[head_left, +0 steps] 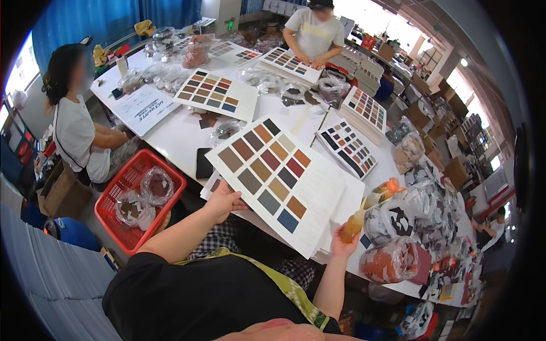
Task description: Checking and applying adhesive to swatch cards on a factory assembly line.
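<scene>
Crowded white worktable [182, 133] w/ sample cards all over. You've got the big white card of brown, tan, red & blue fabric swatches [278, 176] tilted off the table's near edge: left hand [223, 200] pinches its left corner, right hand [345, 241] is wrapped round an amber glue bottle [354, 223] under its lower-right edge. Risks, as I judge: the one-corner pinch lets the card sag/slip toward the red plastic basket [138, 199]; the bottle may smear glue on the card's underside.

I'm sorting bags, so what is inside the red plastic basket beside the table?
The red plastic mesh basket holds two clear plastic bags of dark brown pieces. Whatever lies beneath the bags is covered.
</scene>
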A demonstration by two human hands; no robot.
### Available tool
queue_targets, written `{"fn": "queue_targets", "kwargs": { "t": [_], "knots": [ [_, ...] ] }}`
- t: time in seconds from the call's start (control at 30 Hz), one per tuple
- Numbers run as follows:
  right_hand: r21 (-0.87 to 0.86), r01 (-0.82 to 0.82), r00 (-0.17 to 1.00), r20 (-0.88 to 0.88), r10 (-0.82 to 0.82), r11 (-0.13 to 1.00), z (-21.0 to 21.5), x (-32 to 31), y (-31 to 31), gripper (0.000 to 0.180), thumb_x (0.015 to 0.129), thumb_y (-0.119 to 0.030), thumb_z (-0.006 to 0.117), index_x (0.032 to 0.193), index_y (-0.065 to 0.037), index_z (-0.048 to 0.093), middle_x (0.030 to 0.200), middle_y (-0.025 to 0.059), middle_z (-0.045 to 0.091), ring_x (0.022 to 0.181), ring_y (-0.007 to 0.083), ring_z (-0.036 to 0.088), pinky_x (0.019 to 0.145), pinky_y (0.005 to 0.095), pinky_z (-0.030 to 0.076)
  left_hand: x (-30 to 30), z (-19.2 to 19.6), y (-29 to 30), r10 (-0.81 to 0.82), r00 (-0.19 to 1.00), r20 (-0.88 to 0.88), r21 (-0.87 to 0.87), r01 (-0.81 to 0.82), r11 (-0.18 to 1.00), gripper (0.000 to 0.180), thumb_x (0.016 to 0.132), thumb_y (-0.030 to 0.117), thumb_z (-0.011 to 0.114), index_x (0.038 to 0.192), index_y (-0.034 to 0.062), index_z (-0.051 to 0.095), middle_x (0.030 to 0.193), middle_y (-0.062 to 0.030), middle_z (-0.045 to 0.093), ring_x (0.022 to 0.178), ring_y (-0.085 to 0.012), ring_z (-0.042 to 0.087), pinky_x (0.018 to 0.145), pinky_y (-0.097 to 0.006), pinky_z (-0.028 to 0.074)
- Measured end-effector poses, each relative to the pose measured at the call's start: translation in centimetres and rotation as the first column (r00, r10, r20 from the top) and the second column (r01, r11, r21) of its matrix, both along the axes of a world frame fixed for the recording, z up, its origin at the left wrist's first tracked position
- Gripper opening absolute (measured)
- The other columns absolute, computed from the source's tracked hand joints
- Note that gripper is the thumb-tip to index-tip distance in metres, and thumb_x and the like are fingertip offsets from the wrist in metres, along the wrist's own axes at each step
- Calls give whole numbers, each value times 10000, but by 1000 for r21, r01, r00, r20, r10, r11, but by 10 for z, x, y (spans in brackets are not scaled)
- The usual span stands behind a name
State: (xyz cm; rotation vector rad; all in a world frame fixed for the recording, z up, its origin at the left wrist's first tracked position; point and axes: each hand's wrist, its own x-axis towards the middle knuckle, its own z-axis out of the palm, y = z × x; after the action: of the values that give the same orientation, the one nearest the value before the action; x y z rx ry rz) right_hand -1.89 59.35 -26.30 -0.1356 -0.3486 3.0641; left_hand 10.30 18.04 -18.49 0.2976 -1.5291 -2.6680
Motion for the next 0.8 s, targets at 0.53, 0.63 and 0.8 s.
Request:
{"fn": "queue_targets", "kwargs": {
  "t": [0.53, 0.63, 0.8],
  "knots": [
    [55, -34, 999, -13, 35, 998, -6, -7, 11, 391, 908, -376, 458, 1170, -89, 502, 1100, 97, 571, 963, 260, 551, 816, 394, 452, -120, 88, -12, -12, 907, -420, 184, 98, 978, 434, 910, 63, 423, 1293, 226, 300, 1091, -27, 553, 863, -166, 608, 593, -240, 493],
    [48, -11, 1000, -16, 12, 999, -7, -6, 14, 411, 903, -384, 463, 1173, -75, 492, 1085, 108, 563, 956, 258, 541, 830, 393, 440, -186, 95, 7, -19, 923, -385, 228, 115, 967, 449, 911, 47, 419, 1286, 262, 301, 1134, -44, 530, 881, -210, 606, 608, -239, 493],
    [66, -52, 999, -2, 53, 996, -10, -3, 12, 428, 901, -434, 449, 1207, -135, 470, 1105, 82, 555, 922, 239, 536, 842, 409, 409, -307, 91, 58, -14, 923, -384, 306, 141, 941, 440, 916, 33, 403, 1268, 276, 301, 1128, -38, 521, 914, -221, 602, 608, -238, 496]
  ]
}}
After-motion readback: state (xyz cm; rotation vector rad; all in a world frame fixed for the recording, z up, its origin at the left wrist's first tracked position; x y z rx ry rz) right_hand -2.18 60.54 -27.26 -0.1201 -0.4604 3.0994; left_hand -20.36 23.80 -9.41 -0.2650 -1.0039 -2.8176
